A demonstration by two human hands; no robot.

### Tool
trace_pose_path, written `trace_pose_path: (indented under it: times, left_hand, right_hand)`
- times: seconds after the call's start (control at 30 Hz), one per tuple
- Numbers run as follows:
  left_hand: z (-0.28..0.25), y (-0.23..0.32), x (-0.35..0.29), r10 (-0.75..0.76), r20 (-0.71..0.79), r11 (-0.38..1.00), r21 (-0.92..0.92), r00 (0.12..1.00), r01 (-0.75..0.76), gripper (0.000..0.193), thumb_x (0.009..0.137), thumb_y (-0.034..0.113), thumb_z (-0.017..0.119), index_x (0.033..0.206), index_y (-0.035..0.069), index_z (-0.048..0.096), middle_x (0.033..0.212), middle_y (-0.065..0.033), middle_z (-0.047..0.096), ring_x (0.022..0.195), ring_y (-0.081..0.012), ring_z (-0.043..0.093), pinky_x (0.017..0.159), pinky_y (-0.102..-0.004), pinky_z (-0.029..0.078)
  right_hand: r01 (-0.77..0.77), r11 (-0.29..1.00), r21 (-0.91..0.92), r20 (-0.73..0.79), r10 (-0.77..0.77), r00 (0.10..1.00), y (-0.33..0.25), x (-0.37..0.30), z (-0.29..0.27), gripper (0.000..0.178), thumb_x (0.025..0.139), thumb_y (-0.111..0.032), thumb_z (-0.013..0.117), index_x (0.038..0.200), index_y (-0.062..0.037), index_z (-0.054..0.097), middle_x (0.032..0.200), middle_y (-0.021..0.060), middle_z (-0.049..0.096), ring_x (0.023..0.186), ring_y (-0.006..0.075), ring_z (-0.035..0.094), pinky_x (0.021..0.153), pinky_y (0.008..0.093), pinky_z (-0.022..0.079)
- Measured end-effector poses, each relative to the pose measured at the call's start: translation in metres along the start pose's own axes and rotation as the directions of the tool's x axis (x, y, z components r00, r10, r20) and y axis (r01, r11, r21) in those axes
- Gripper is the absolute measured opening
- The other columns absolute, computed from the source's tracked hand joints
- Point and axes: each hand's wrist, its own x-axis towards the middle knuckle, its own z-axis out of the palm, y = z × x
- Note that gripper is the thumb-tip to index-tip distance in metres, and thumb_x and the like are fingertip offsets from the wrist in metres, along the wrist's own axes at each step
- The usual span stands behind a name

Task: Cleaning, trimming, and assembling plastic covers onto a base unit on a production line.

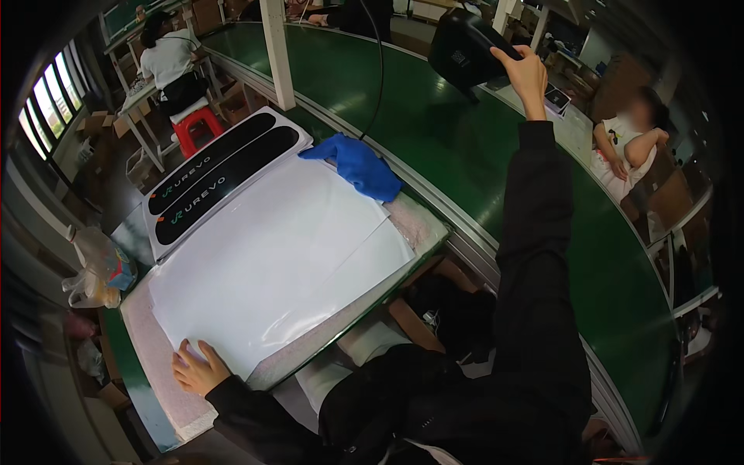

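White sheets (271, 256) cover most of the worktop (143, 341), leaving a bare strip along its near and left edges. The left hand (199, 369), fingers parted and slightly bent, touches the sheets near the worktop's near left corner. Black panels (225, 170) line the far edge; a blue cloth (360, 167) hides part of the sheets' right edge. Beyond the worktop's right edge, the right hand (527, 75) grips a black handled tool (465, 50) above open green belt (434, 147). The tool's dark underside is hard to make out.
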Motion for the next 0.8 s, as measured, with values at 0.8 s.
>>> trace_pose_path:
  times: [0.8]
  left_hand:
    - [-0.067,-0.011,-0.009,0.277,0.247,-0.322,-0.887,0.928,0.332,0.048,0.093,0.040,0.038,0.118,0.002,0.049,0.108,-0.0134,0.058,0.099,-0.0208,0.055,0.086,-0.0327,0.041]
  right_hand:
    - [-0.702,-0.146,0.697,0.663,-0.243,0.708,-0.017,-0.174,-0.184,0.036,0.095,-0.029,0.045,0.117,-0.0015,0.052,0.109,0.0052,0.060,0.095,0.0138,0.059,0.081,0.0261,0.047]
